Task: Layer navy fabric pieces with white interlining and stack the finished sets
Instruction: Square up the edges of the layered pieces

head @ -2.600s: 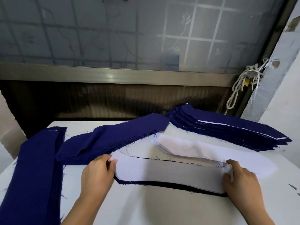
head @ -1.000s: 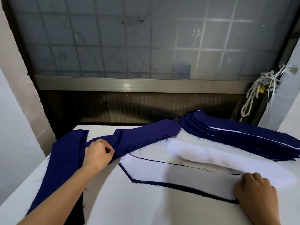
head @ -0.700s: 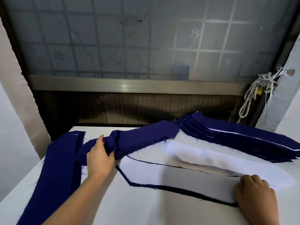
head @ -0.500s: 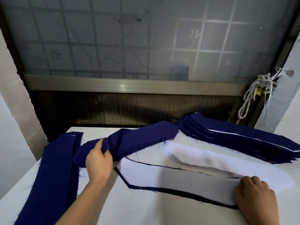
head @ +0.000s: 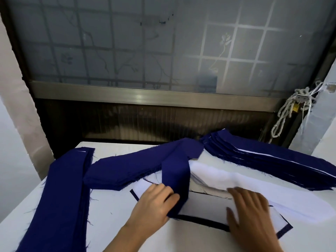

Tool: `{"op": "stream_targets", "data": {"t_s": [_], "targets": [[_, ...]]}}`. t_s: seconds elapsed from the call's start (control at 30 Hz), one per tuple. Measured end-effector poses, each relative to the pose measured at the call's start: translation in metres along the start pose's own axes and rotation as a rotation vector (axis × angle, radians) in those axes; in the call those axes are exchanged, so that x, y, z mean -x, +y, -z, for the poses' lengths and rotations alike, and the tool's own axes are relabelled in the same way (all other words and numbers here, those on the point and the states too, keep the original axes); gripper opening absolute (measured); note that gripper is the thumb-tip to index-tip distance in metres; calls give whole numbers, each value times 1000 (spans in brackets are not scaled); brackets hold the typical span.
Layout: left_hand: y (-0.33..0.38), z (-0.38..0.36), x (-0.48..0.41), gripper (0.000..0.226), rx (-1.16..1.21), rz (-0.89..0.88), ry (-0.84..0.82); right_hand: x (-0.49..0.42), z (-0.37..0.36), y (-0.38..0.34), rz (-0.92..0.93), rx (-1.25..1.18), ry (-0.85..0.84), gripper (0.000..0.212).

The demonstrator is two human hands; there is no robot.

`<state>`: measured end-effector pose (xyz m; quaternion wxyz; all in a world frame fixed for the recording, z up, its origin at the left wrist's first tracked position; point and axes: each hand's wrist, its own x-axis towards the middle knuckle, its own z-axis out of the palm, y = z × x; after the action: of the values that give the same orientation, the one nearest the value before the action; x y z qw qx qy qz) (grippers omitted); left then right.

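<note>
Navy strip [head: 175, 177] is pinched in the left hand [head: 152, 204], draped over the white interlining [head: 205, 204]. The right hand [head: 252, 217] lies flat, palm down, on that interlining on the desk [head: 109, 224].

Soft daylight filters through the frosted window [head: 127, 51], brightest at its upper right. The white counter [head: 111, 206] is evenly lit with faint shadows. The right hand [head: 252, 215] is motion-blurred; wide-angle bending curves the frame edges.

Your left hand [head: 154, 202] grips a navy strip [head: 175, 177] over the white interlining [head: 205, 204]; your right hand [head: 249, 215] lies flat on it. Layered stack [head: 263, 160] at 2 o'clock, navy pile [head: 60, 197] at 9 o'clock.
</note>
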<state>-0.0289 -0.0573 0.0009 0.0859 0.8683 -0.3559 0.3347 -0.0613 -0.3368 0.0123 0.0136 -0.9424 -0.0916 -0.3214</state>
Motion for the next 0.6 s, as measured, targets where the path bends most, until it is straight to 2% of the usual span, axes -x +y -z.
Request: {"op": "stream_targets", "data": {"t_s": [0.1, 0.17, 0.23, 0.27, 0.33, 0.47, 0.53, 0.6], "targets": [[3, 0, 2, 35, -16, -71, 49, -19, -2, -55, 191, -146, -59, 68], [3, 1, 5, 20, -3, -69, 161, -31, -4, -82, 274, -290, -55, 46], [-1, 2, 9, 17, 25, -7, 271, -41, -8, -95, 301, -385, -15, 23], [-3, 2, 11, 22, 44, 55, 323, -44, -10, -96, 297, -390, -3, 18], [-9, 1, 14, 31, 87, 235, 417, -48, -13, -87, 272, -331, 4, 23], [-18, 3, 17, 18, 196, 668, 589, -44, -7, -41, 228, -122, 33, 32], [-21, 4, 18, 16, 297, 798, 643, -35, -3, -9, 155, -47, 65, 32], [-23, 4, 17, 16, 361, 854, 652, -23, 1, 25, 62, 25, 104, 29]]}}
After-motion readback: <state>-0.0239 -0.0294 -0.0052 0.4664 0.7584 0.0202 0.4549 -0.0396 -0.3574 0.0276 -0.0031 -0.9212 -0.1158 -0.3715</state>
